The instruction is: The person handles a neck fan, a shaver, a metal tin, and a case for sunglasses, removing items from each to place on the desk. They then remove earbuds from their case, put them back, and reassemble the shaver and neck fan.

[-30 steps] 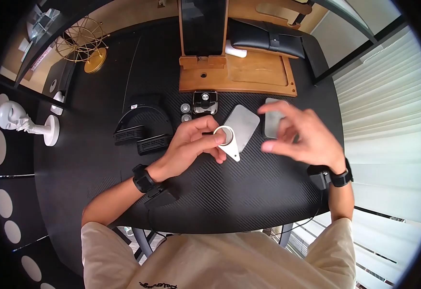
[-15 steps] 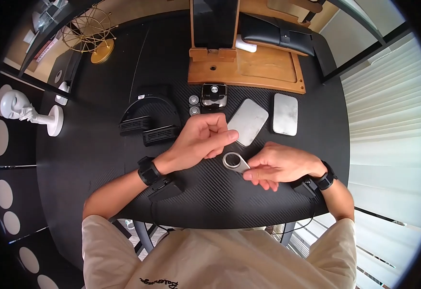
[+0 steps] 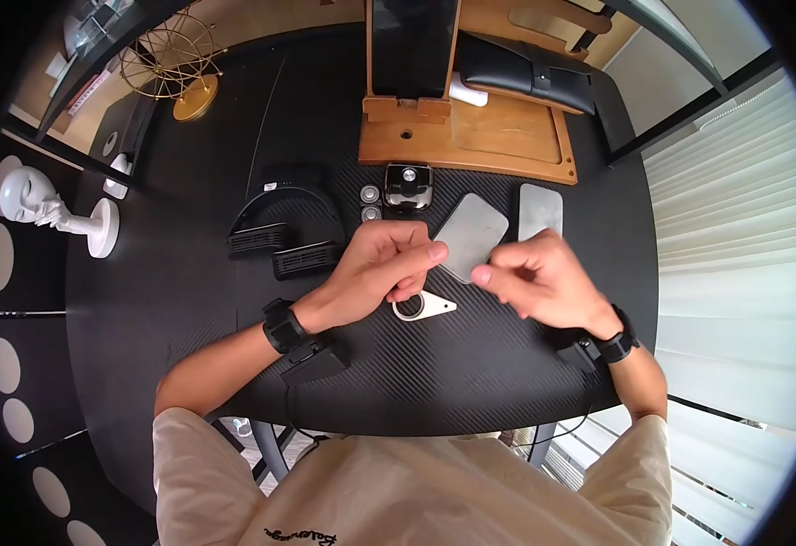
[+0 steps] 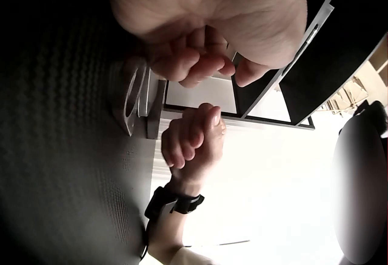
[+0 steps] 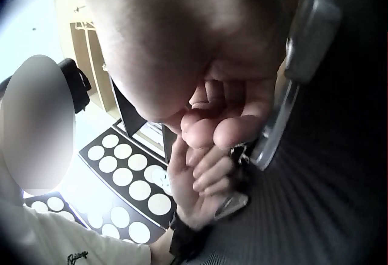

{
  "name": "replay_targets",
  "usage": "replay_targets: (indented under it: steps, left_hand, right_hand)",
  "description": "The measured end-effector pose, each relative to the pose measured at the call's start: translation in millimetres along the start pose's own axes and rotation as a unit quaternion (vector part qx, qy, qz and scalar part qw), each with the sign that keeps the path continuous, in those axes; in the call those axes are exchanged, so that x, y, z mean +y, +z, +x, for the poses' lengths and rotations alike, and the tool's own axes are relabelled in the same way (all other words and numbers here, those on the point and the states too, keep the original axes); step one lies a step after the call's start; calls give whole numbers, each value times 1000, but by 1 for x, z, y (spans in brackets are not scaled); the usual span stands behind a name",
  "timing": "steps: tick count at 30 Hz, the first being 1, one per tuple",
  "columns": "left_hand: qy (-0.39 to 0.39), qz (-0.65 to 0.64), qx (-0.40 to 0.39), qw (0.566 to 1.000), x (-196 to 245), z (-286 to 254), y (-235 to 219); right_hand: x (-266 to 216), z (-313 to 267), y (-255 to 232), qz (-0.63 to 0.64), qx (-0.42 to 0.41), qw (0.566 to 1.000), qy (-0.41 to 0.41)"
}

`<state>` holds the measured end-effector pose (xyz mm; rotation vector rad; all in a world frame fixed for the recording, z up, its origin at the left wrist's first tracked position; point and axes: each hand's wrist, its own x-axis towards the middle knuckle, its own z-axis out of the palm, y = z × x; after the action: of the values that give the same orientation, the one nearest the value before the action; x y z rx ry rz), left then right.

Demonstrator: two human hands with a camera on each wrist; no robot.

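Note:
In the head view, a flat teardrop-shaped metal ring (image 3: 436, 307), with a small hole in its tapered end, lies on the black desk. My left hand (image 3: 375, 271) is over its round end, fingers loosely curled and thumb pointing right; the little-finger side overlaps the ring. The left wrist view shows the ring (image 4: 131, 98) just past those fingertips. Farther right, my right hand (image 3: 548, 282) hovers with fingers curled and thumb bent toward the index finger. Nothing shows in either hand. A grey rounded plate (image 3: 473, 235) lies beyond the hands; a second one (image 3: 540, 205) is partly behind the right hand.
A black headband-like device (image 3: 284, 223) lies left of my left hand. Two small round metal pieces (image 3: 370, 195) and a dark glossy box (image 3: 408, 186) stand beyond it. Farther back is a wooden stand (image 3: 371, 146) with a dark screen (image 3: 412, 45) and a black case (image 3: 530, 77).
The ring was in my left hand, then pinched in my right hand; it now lies on the desk, beneath the left hand. The right hand has moved away from it, up and right, fingers curled.

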<state>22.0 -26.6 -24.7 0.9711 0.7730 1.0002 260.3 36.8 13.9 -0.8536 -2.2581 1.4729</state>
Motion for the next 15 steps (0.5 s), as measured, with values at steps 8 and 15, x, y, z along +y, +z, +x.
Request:
replay_targets:
  steps: [8,15]
  left_hand:
    - [10,76,-6,997,4,1,4]
    - [-1,74,-11,997,5,2,4]
  right_hand:
    - [-3,42,-54,-239,200,944,-104]
    - [22,82,-47,-440,124,875,-157]
